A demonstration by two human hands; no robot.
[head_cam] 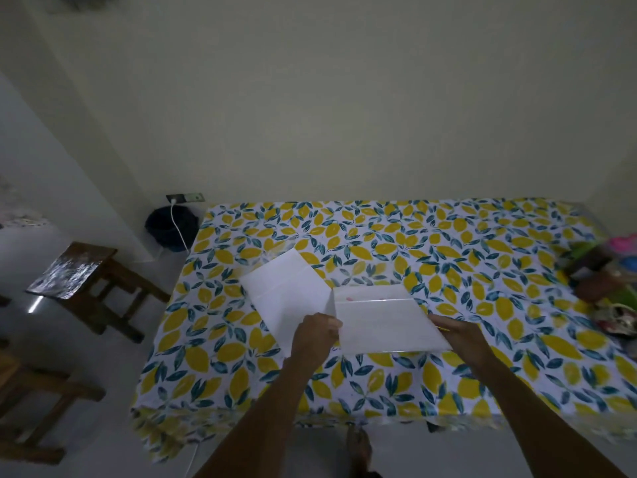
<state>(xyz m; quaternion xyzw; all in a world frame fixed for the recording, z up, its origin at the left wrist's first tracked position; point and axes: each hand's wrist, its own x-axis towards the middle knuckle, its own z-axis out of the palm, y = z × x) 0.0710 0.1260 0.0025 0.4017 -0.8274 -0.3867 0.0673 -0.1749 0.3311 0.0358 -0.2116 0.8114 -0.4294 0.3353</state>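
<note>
Left hand (pixel 315 336) and right hand (pixel 460 336) each pinch an edge of the folded sheet (pixel 382 322) at the centre of the table (pixel 448 257). A second sheet (pixel 286 291) touches it at ten o'clock. One fold looks done; more likely remain.

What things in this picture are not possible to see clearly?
Head view:
- Left hand: fingertips hidden behind the white paper it grips.
- Right hand: fingers under the paper's right edge are hidden.
- Colourful pile at the right side of the table: blurred and cut off by the frame edge.
- Reddish marks on the paper: too faint to read.
</note>
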